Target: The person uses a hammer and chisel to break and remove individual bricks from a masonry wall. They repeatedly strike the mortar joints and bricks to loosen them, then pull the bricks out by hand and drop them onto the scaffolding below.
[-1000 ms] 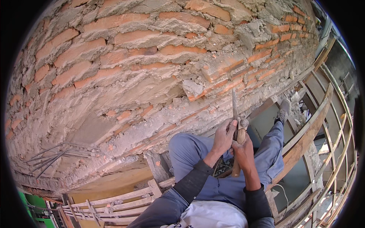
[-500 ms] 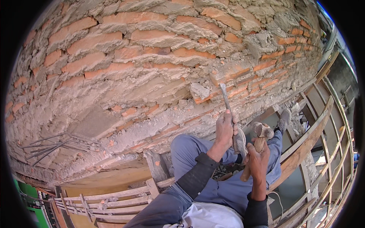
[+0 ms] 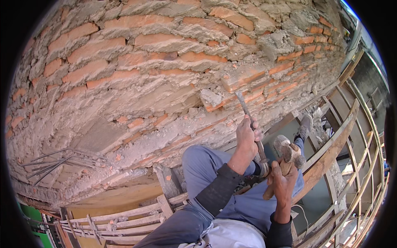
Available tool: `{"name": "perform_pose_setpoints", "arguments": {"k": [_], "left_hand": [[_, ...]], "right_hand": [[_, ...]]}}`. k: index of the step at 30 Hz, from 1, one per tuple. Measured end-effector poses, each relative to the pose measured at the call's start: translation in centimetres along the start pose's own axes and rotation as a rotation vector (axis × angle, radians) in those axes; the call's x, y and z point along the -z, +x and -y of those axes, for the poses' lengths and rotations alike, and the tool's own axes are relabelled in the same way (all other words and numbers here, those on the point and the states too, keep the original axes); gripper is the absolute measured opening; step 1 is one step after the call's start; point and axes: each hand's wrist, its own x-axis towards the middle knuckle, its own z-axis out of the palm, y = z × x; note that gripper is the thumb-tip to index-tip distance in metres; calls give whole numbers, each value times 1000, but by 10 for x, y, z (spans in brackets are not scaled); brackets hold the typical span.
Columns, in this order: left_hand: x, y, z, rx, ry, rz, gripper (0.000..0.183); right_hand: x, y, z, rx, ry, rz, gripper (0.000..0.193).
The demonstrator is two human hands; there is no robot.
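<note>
My left hand (image 3: 247,138) is closed around a long steel chisel (image 3: 243,103). The chisel's flat tip points up at the wall, by the lower edge of a jutting orange brick (image 3: 244,79); whether it touches I cannot tell. Lower down and to the right, my right hand (image 3: 283,182) grips the wooden handle of a hammer (image 3: 290,152), close under its dusty metal head. The hammer head is near the chisel's struck end but apart from it. A grey lump of mortar (image 3: 211,97) rests on the broken brick ledge left of the chisel tip.
The rough brick wall (image 3: 124,74) fills the upper view. Bent steel bars (image 3: 53,163) stick out at the lower left. Wooden planks (image 3: 331,153) and bamboo poles (image 3: 376,165) form scaffolding at the right, with gaps between them. Slats (image 3: 120,221) run along the lower left.
The hammer head has turned and now lies more sideways, with my right hand slightly lower and further right. The chisel tip has come a little away from the brick. The view has shifted slightly.
</note>
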Motion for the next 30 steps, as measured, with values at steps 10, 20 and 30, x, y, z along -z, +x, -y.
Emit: {"name": "perform_pose_setpoints", "arguments": {"k": [10, 20, 30], "left_hand": [[-18, 8, -4, 14, -76, -4, 29], [-60, 9, -8, 48, -308, 55, 34], [-53, 17, -11, 28, -281, 56, 34]], "right_hand": [[12, -6, 9, 8, 9, -14, 19], [9, -27, 11, 683, 652, -201, 19], [27, -28, 23, 360, 412, -57, 27]]}}
